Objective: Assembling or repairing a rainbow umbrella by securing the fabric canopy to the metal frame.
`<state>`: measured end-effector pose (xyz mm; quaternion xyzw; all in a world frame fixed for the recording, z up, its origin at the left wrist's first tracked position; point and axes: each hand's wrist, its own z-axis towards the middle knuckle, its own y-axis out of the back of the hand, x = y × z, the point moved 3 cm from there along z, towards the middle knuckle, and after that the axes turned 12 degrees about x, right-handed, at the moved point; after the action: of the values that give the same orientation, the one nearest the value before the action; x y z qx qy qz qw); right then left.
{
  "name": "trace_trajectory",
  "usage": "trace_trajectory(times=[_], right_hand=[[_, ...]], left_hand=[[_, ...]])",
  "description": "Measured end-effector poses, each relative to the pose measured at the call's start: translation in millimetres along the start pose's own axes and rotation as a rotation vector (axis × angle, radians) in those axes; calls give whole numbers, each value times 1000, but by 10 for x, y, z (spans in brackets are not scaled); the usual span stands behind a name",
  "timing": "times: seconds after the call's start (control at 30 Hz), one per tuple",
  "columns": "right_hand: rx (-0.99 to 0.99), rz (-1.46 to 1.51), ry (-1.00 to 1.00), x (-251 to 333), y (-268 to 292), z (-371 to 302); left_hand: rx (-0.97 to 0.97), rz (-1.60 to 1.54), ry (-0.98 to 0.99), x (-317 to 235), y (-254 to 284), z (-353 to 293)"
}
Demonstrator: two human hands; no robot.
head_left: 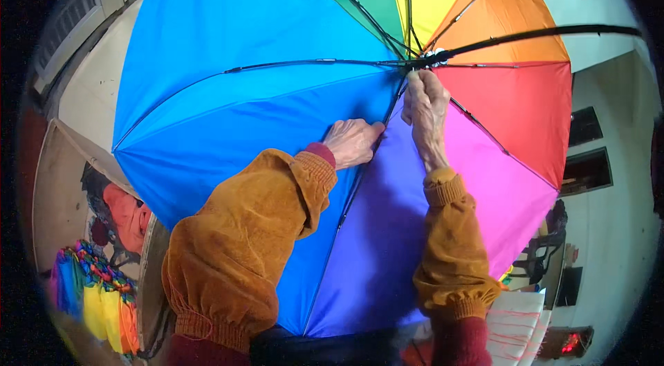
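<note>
An opened rainbow umbrella fills the middle of the head view, its inner side with black ribs facing me. My left hand is closed on a black umbrella rib along the seam between the blue and purple panels. Just below the hub, my right hand is raised with its fingers pinched together. What those fingertips hold, if anything, is too small to make out. From the hub the black shaft runs out to the right.
Several folded rainbow umbrellas are bunched at the lower left. Above them a person in an orange-red top is partly visible. A white surface with red threads lies at the lower right, beside a pale wall.
</note>
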<state>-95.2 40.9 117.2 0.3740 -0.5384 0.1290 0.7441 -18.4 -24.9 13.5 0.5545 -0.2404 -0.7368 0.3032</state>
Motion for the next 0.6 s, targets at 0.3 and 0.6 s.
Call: trace_trajectory(times=[0.3,0.6], right_hand=[[65,21,16,-103,107,7],[198,-659,116,-461,173,-473]], left_hand=[[-193,-823,211,66,-45,109],[-56,-1408,310,157,-114,47]])
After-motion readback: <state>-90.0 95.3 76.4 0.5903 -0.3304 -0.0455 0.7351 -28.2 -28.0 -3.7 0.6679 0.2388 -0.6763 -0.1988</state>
